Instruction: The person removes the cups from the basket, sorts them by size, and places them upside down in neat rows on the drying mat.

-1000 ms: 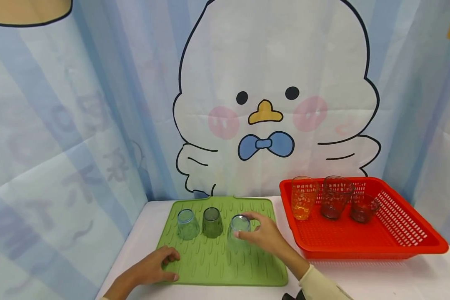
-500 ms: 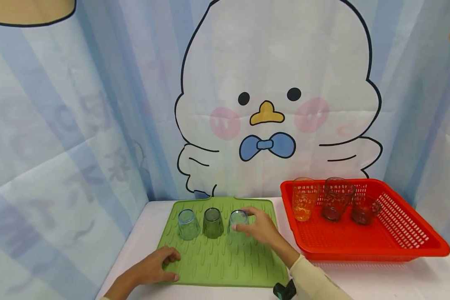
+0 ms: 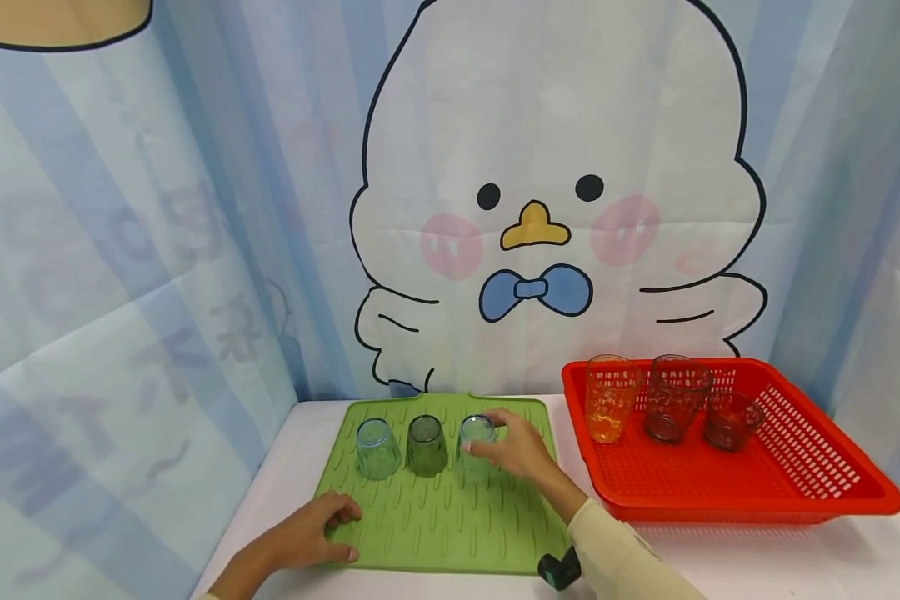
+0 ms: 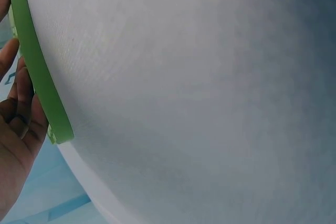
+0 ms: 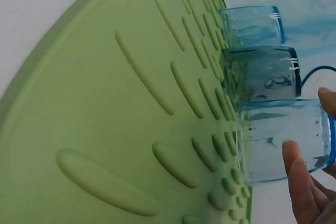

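My right hand holds a clear bluish glass, thumb and fingers around its sides. The glass stands upside down on the green ridged drying mat, and the right wrist view shows its rim against the mat. To its left, a dark grey-green glass and a light blue glass stand upside down in the same row. My left hand rests at the mat's front left edge, fingers loosely bent, gripping nothing. In the left wrist view, those fingers lie by the green mat edge.
A red basket stands to the right of the mat. Inside are an orange glass, a taller clear glass and a small cup with a handle. A black object shows below my right sleeve. A printed curtain hangs behind.
My right hand has shifted slightly left and back with the clear glass, bringing it into line with the other two. The left hand stays where it was.
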Demonstrator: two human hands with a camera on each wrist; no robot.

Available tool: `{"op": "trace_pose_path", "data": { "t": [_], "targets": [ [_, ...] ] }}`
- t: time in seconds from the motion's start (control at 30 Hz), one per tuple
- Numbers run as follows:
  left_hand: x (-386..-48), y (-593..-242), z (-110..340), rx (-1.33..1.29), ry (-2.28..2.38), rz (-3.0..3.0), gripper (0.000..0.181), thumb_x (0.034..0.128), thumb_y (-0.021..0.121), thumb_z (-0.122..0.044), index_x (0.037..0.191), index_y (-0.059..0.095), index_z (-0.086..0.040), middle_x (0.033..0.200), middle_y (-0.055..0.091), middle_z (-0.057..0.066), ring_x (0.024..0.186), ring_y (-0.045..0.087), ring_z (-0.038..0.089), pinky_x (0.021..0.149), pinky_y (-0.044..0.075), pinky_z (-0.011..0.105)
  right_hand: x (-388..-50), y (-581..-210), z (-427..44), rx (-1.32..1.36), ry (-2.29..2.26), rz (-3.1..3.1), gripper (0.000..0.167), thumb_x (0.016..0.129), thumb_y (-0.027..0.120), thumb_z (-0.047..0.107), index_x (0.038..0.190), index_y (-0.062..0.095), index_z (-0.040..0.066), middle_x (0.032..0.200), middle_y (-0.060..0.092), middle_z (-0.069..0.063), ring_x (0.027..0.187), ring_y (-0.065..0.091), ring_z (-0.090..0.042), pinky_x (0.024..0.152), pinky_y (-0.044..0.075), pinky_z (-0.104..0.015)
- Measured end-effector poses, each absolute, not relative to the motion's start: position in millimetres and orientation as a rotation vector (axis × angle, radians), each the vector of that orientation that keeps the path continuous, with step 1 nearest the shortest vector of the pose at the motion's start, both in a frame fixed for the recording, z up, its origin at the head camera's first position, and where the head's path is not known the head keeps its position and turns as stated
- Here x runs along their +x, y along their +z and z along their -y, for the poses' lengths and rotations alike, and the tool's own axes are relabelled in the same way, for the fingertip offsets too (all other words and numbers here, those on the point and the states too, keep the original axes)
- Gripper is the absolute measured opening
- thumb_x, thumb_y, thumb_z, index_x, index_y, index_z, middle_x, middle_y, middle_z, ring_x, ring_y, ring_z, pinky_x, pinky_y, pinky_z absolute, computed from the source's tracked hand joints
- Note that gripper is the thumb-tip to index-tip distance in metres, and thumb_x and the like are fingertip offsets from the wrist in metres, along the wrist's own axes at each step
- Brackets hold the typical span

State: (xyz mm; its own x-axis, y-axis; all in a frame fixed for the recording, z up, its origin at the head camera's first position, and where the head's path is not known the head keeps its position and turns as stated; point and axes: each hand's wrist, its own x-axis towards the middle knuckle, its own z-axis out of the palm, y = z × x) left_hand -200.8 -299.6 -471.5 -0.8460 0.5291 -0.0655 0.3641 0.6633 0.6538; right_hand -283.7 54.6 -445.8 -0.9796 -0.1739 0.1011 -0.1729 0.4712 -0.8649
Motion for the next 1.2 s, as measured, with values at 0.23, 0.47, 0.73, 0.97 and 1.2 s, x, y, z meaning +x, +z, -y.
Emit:
{"op": "trace_pose_path", "data": {
  "t": [0.23,0.47,0.73,0.97,1.2],
  "targets": [
    [-201,-473,300,0.709,0.941,-2.641,0.043,0.0836,0.082,-0.031,0.115,0.063,-0.009,0.103,0.056,0.001,0.091,0.051,0.007,0.081,0.048,0.028,-289,-455,-50,-0.317,-1.548,-2.693,0.057,0.078,0.087,0.029,0.127,0.064,0.012,0.126,0.061,-0.018,0.062,0.068,-0.016,0.059,0.054,-0.029],
    [-201,-474,300,0.711,0.944,-2.648,0.042,0.0833,0.082,-0.030,0.114,0.063,-0.009,0.103,0.056,0.000,0.091,0.051,0.007,0.081,0.048,0.027,-289,-458,-48,-0.289,-1.511,-2.720,0.061,0.079,0.086,0.033,0.132,0.062,0.013,0.130,0.060,-0.018,0.064,0.068,-0.014,0.060,0.053,-0.030],
    [-201,-474,300,0.707,0.948,-2.649,0.042,0.0832,0.082,-0.030,0.114,0.063,-0.009,0.102,0.056,0.000,0.091,0.051,0.007,0.081,0.048,0.027,-291,-458,-48,-0.273,-1.522,-2.691,0.066,0.079,0.087,0.030,0.135,0.058,0.009,0.133,0.058,-0.020,0.065,0.069,-0.015,0.061,0.055,-0.030],
    [-200,-473,299,0.705,0.959,-2.653,0.042,0.0831,0.082,-0.030,0.114,0.063,-0.009,0.102,0.056,0.001,0.091,0.051,0.008,0.080,0.048,0.028,-290,-457,-48,-0.276,-1.520,-2.699,0.068,0.080,0.086,0.030,0.137,0.057,0.007,0.134,0.057,-0.020,0.066,0.070,-0.015,0.062,0.055,-0.030],
    [-200,-474,300,0.686,0.961,-2.647,0.042,0.0833,0.082,-0.032,0.114,0.063,-0.010,0.103,0.056,0.000,0.091,0.050,0.006,0.081,0.048,0.027,-289,-457,-48,-0.284,-1.482,-2.729,0.073,0.080,0.086,0.031,0.142,0.054,0.010,0.137,0.057,-0.022,0.064,0.070,-0.016,0.063,0.053,-0.030]
  ]
}}
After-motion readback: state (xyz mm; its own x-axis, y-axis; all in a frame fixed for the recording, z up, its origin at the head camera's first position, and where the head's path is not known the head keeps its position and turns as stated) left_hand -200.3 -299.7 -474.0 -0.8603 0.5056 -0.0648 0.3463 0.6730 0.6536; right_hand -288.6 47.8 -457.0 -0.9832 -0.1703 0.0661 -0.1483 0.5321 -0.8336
